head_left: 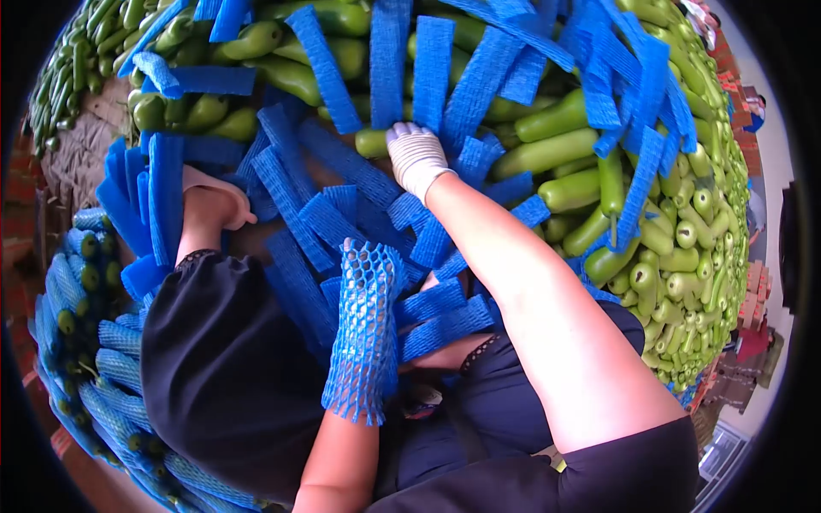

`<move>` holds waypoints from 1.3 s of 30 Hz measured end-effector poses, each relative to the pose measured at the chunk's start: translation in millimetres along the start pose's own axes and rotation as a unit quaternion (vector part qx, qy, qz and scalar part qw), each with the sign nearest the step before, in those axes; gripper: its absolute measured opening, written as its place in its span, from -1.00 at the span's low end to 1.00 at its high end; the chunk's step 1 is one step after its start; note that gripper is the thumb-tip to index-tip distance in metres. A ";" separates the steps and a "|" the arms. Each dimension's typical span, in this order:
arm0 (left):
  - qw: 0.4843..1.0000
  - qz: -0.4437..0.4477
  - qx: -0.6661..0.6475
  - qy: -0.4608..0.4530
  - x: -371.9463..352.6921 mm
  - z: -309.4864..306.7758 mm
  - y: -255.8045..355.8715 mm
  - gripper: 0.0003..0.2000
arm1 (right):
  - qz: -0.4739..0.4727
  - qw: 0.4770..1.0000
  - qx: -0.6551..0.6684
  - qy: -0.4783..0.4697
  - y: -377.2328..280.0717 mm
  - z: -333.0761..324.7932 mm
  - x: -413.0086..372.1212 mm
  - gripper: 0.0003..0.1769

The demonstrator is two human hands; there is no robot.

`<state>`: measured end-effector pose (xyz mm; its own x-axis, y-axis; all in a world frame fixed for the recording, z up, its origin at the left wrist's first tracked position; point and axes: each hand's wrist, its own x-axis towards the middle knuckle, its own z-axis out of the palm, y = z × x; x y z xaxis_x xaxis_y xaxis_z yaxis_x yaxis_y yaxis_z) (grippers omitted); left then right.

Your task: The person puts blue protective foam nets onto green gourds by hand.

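My right hand [416, 158], in a white ribbed glove, reaches forward with its fingers curled over a green gourd [370, 143]. The gourd's pale green end sticks out to the left of the fingers. A blue foam net sleeve [363, 333] is pulled over my left hand and wrist, its mesh stretched wide at the top. Inside that mesh my left hand [366, 295] points upward, and its fingers are mostly hidden. Flat blue foam net sleeves [351, 175] lie around and below both hands.
Bare green gourds [684, 231] are heaped at the right and back. Netted gourds [120, 368] are stacked at the left. Blue nets [629, 77] drape over the pile. My sandalled foot [209, 205] rests among nets. Other people [753, 107] are at the far right.
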<state>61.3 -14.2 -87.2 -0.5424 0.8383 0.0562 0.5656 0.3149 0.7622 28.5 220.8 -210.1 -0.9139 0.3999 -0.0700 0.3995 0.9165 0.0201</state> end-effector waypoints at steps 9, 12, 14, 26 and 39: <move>0.992 -0.109 -0.063 -0.007 -0.3 13.0 -28.2 -0.56 | -0.035 0.991 -0.113 0.057 -2.7 15.7 3.7 -0.41; 0.989 -0.128 -0.076 -0.013 -5.4 10.1 -33.5 -0.54 | -0.011 0.995 -0.095 0.014 -9.7 7.1 6.1 -0.35; 0.987 -0.135 -0.088 -0.017 -7.5 10.2 -32.7 -0.53 | -0.044 0.996 -0.077 -0.005 -10.1 -0.6 5.3 -0.26; 0.977 -0.169 -0.127 0.007 -1.7 -1.6 -29.2 -0.45 | -0.071 0.989 -0.098 -0.085 -19.0 -21.2 16.6 -0.41; 0.905 -0.236 -0.352 0.030 -60.6 -24.5 -65.9 -0.45 | -0.253 0.933 0.251 -0.047 -107.3 -120.9 -125.9 -0.13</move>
<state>41.7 -96.6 -125.0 -0.6651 0.6517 -0.3646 -0.2625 0.2530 0.9312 92.0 73.3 -82.8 -0.9938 -0.1071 -0.0304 -0.0769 0.8580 -0.5079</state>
